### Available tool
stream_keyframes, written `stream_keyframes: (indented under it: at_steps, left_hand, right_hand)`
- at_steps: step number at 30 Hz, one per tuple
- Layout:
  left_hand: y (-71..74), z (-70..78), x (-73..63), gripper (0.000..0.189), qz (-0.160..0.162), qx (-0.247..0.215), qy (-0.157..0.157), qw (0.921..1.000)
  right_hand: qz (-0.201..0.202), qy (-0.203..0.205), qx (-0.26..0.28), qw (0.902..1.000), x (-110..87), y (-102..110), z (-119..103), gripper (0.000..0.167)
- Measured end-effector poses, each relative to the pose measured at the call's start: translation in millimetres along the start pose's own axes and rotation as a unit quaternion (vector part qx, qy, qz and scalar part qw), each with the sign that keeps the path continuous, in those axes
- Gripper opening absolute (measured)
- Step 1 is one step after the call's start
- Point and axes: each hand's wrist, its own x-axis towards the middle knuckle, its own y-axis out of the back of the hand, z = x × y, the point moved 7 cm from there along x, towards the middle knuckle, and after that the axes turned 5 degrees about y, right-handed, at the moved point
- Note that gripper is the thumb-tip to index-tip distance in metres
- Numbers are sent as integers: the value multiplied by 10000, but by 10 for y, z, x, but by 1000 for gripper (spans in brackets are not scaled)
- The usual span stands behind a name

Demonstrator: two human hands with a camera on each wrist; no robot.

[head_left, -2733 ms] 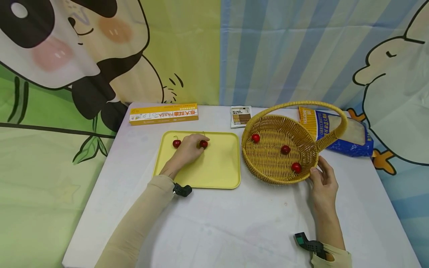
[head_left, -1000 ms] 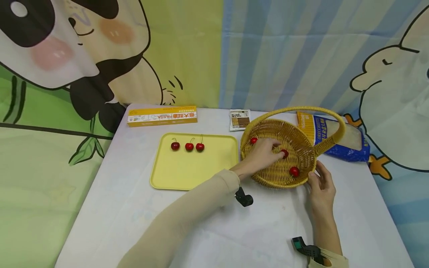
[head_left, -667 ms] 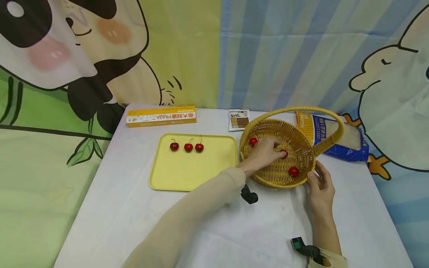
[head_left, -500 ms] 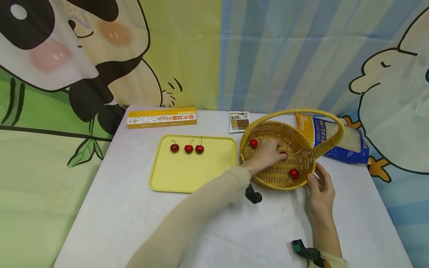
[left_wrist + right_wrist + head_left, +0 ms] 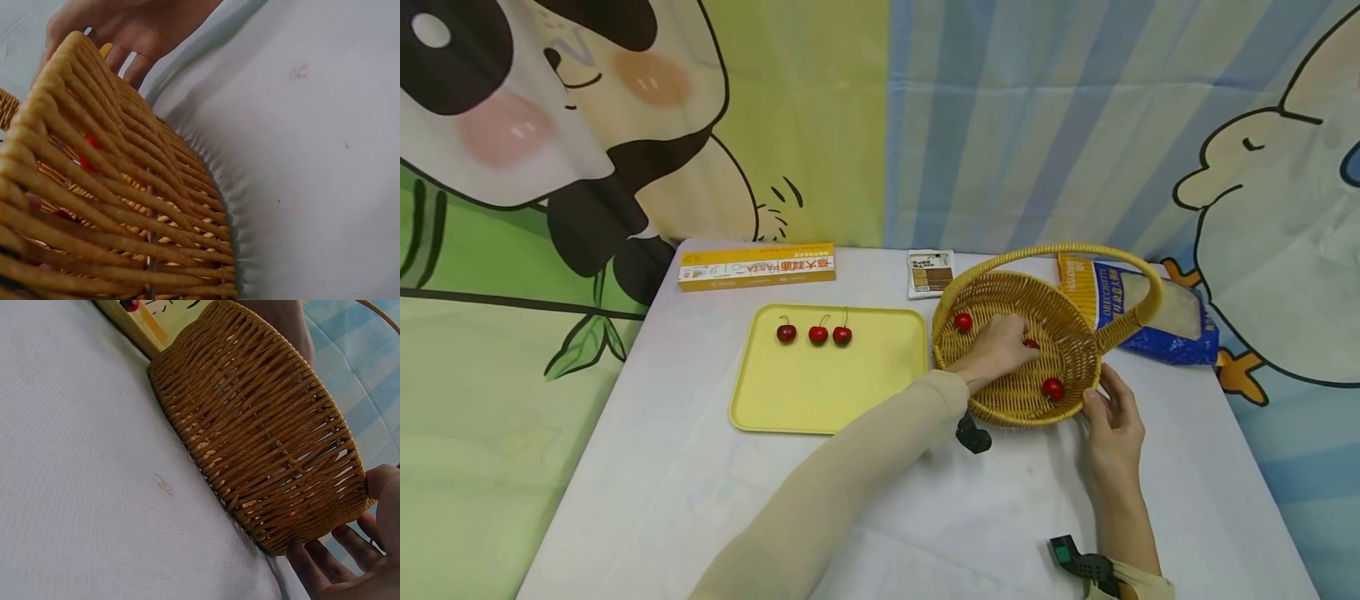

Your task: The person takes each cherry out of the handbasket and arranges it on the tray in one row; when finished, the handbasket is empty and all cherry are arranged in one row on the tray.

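My left hand (image 5: 998, 348) reaches down into the round wicker basket (image 5: 947, 367) and pinches a dark red cherry (image 5: 1032, 343), mostly covered by the fingers. Two more cherries lie on the basket floor: one by the left wall (image 5: 963, 322), one near the front right (image 5: 1053, 389). My right hand (image 5: 1116, 417) grips the basket's right side, thumb at the rim; in the right wrist view its fingers (image 5: 359, 547) spread along the outer wall. On the yellow tray (image 5: 827, 392), left of the basket, three stemmed cherries (image 5: 818, 335) sit in a row near the back.
Behind the tray lies a pasta box (image 5: 757, 267). A small white-and-brown packet (image 5: 930, 273) is at the back, left of the basket's arched handle (image 5: 1060, 249). A blue and yellow pasta bag (image 5: 1172, 342) lies behind the basket's right side. Printed curtains hang behind the white table (image 5: 700, 517).
My left hand has left a cherry on the tray, moved right into the basket and taken hold of the middle cherry there. My right hand has stayed at the basket's side.
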Motion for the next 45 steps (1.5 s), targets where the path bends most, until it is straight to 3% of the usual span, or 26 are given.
stream_keyframes:
  at_steps: [12,23,32,45]
  left_hand:
    - [-87,19,42,14,-350,587,-222,9974]
    - [-116,36,12,7,-217,864,-461,9950]
    - [-68,69,-21,7,-200,665,-565,9960]
    - [34,184,-145,10,-260,758,-1068,9910]
  right_hand:
    - [7,66,90,9999,14,-12,-1,52]
    - [-47,205,68,9998,-6,-4,-20,52]
    - [-52,248,51,9997,-1,6,-35,53]
    - [-26,171,124,9998,-10,1,-17,52]
